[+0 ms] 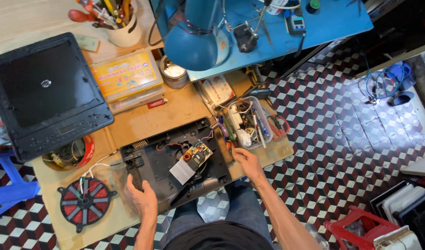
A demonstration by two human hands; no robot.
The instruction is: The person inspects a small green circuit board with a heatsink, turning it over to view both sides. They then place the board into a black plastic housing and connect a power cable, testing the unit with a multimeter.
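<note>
View: overhead, head camera, a repair bench covered in cardboard (pixel 184 109) above a checkered tile floor (pixel 342 125).
Work piece: the black base shell of an induction cooker (pixel 157 162), opened, lying flat on the cardboard at the bench's near edge, directly before the person.
Circuit board: a small control board with a finned aluminium heatsink (pixel 190 162), tilted inside the shell and tethered by red and blue wires.
Left hand: left hand (pixel 141 196) resting on the shell's near-left rim, fingers curled loosely over the vent slots; it grips nothing else.
Right hand: right hand (pixel 247 162) at the shell's right edge, fingers bent; whether it pinches a small part cannot be told.
Coil: the red and black induction coil disc (pixel 84 202), lying left of the shell, joined to it by white leads.
Top panel: the black glass top plate (pixel 43 92), set aside at upper left.
Parts tray: a clear plastic tray of tools and scraps (pixel 248 122), just beyond the right hand.
Other items: a yellow compartment box (pixel 127 76), a blue desk lamp (pixel 191 41), a cup of screwdrivers (pixel 122 25).
Hazard, judged: shifting the shell could strain the coil leads or the board's wires; the loose board might slide and short against the heatsink; the shell overhangs the bench edge and might tip toward the lap.
</note>
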